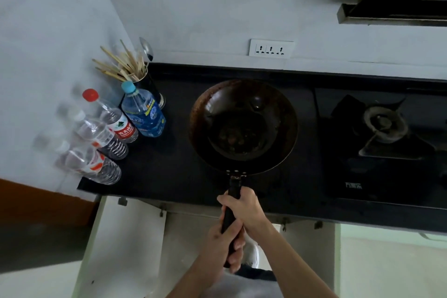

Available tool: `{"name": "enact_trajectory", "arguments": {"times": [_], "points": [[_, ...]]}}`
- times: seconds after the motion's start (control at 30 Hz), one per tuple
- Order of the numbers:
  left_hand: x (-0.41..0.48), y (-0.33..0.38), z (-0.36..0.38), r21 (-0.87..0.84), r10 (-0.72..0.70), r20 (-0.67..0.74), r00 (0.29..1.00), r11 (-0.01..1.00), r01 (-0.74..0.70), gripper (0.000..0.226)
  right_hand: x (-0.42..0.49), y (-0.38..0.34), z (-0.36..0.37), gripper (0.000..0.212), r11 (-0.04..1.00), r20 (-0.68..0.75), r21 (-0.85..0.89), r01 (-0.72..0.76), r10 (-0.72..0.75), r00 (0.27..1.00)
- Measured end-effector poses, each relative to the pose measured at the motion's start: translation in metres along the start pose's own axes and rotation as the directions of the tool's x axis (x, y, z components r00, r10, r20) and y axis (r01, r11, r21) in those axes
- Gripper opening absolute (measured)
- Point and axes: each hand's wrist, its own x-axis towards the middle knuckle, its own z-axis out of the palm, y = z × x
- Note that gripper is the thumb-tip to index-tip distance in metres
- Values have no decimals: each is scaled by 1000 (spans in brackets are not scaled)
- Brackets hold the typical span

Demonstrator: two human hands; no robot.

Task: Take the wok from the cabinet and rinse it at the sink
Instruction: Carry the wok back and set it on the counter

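A dark round wok (243,126) with a long black handle is over the black countertop (169,172), its bowl level and facing up; whether it rests on the counter I cannot tell. Dark residue shows in its bottom. My right hand (244,208) grips the handle close to the bowl. My left hand (225,244) grips the handle's lower end, just behind the right. Below the counter, a white cabinet door (121,244) stands open. No sink is in view.
Several plastic water bottles (142,113) stand at the counter's left end beside a holder of chopsticks (125,65). A gas burner (384,123) sits in the black hob to the right. A wall socket (271,48) and a range hood (399,2) are above.
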Motion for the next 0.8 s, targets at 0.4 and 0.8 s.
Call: {"name": "enact_trajectory", "arguments": {"times": [0.4,0.8], "points": [[38,14,15,-24,-21,-33,999,1000,20,31,36,-9,-24,22,997,21,69,-42,40,999],[60,18,14,-9,-24,-46,999,1000,23,40,56,-7,-30,20,996,36,72,-46,44,998]]}}
